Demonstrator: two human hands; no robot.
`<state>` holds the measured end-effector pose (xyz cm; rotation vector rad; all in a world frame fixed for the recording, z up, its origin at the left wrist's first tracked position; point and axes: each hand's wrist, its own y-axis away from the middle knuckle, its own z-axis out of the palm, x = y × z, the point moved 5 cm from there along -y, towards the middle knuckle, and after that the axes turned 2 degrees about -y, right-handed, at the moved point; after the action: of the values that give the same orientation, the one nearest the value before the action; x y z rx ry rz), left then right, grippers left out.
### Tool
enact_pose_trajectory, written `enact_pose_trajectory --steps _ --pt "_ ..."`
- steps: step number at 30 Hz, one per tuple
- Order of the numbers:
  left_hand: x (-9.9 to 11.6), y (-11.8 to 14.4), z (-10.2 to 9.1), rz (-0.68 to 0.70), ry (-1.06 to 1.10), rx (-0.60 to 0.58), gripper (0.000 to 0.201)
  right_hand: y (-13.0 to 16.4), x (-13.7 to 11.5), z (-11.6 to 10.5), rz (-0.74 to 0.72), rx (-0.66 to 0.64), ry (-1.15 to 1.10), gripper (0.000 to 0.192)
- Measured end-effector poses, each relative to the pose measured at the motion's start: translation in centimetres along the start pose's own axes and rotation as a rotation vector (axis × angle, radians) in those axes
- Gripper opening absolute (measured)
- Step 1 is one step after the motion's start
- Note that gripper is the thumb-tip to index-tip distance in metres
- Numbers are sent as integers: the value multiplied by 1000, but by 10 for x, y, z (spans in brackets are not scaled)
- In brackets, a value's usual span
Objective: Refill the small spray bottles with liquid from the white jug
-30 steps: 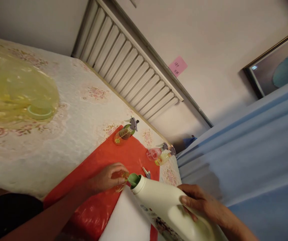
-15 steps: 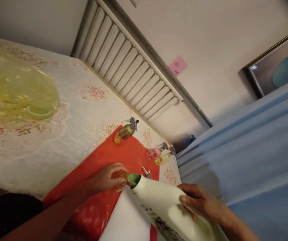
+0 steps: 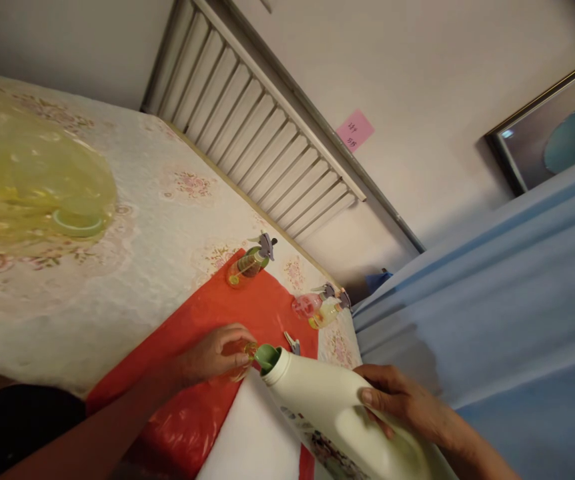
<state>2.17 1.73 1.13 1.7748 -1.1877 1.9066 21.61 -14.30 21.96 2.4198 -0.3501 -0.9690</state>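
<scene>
Nothing of note has shifted since the earlier frames: both hands and the big bottle sit where they were, with at most a hair's drift in the view. The right hand (image 3: 405,403) is wrapped around the body of a large white bottle (image 3: 337,420), fingers curled over its upper side and thumb along the near edge, holding it tipped so that its green spout (image 3: 266,357) points down and to the left. The left hand (image 3: 215,353) is closed loosely around a small clear bottle (image 3: 241,352) standing on the red plastic sheet (image 3: 202,400); only a sliver of that bottle shows between the fingers, and its open mouth appears to sit right at the green spout, though whether they touch is hard to tell.

A loose spray nozzle (image 3: 292,343) lies on the red sheet just beyond the spout. Farther back, a small spray bottle with amber liquid (image 3: 248,263) rests at the sheet's far edge, and two more spray bottles, one pink (image 3: 308,305) and one yellowish (image 3: 325,313), lie side by side near the table corner. The floral tablecloth (image 3: 132,267) spreads to the left under a yellow translucent bag (image 3: 27,180). Blue cloth (image 3: 492,300) fills the right side.
</scene>
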Motion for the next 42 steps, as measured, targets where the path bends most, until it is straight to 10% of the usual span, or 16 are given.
enact_pose_trajectory --steps 42 --pt "-2 -1 0 -21 22 -13 20 1 5 -6 7 9 22 51"
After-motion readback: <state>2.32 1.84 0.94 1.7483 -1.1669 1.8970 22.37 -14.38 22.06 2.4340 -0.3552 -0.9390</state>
